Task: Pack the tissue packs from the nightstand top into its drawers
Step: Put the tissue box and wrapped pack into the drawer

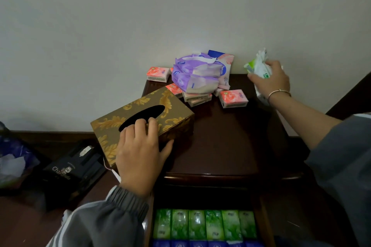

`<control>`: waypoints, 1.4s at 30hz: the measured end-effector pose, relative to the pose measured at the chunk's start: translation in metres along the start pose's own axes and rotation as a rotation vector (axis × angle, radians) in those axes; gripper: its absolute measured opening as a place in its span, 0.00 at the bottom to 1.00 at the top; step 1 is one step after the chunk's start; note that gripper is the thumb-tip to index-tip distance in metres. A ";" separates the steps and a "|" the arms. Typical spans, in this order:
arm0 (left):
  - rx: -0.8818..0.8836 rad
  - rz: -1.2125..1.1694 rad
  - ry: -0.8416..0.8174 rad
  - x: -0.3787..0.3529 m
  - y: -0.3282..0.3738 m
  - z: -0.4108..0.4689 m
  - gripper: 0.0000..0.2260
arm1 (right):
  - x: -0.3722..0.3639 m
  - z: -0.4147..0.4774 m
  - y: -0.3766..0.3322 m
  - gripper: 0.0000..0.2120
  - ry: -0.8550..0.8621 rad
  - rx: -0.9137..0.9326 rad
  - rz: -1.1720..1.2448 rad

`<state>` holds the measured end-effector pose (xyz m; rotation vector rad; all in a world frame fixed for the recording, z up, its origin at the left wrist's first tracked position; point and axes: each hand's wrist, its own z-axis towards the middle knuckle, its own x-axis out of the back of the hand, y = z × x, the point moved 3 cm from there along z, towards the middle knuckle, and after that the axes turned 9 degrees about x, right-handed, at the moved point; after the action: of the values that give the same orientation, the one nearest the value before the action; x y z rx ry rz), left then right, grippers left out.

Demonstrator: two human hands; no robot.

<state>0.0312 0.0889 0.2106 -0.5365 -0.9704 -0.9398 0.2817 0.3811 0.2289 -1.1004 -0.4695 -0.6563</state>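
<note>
Dark wooden nightstand against a plain pale wall, with dark skirting along the floor at left. Its top carries a gold-patterned tissue box overhanging the left edge, and at the rear a heap of tissue packs: purple soft packs on top, small pink packs beneath and around, one pink pack lying apart to the right. The left hand rests fingers-spread on the near end of the box, clasping its edge. The right hand, bracelet at the wrist, is closed around a white-and-green tissue pack above the rear right corner. Below, the open drawer shows a row of green packs standing side by side and a blue row behind, cut off by the lower frame edge. On the floor at left, a black printed box and a blue bag, dim and partly cropped; contents indistinct.
</note>
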 end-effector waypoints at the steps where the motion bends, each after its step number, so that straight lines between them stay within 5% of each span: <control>1: -0.004 -0.006 -0.008 0.002 0.000 0.000 0.27 | 0.011 -0.009 -0.006 0.28 0.019 0.022 0.034; 10: -0.060 -0.121 -0.144 0.022 -0.003 -0.002 0.27 | 0.097 -0.163 -0.018 0.26 -0.035 0.149 0.209; 27: -0.435 -0.330 -0.267 0.083 -0.015 -0.177 0.29 | 0.103 -0.345 0.030 0.23 -0.044 -0.168 0.450; 42: -0.411 -0.225 -0.645 -0.026 0.019 -0.238 0.30 | 0.090 -0.383 0.063 0.22 -0.161 -0.250 0.395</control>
<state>0.1494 -0.0682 0.0729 -1.1407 -1.4423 -1.2089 0.4012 0.0247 0.0961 -1.4432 -0.2979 -0.2835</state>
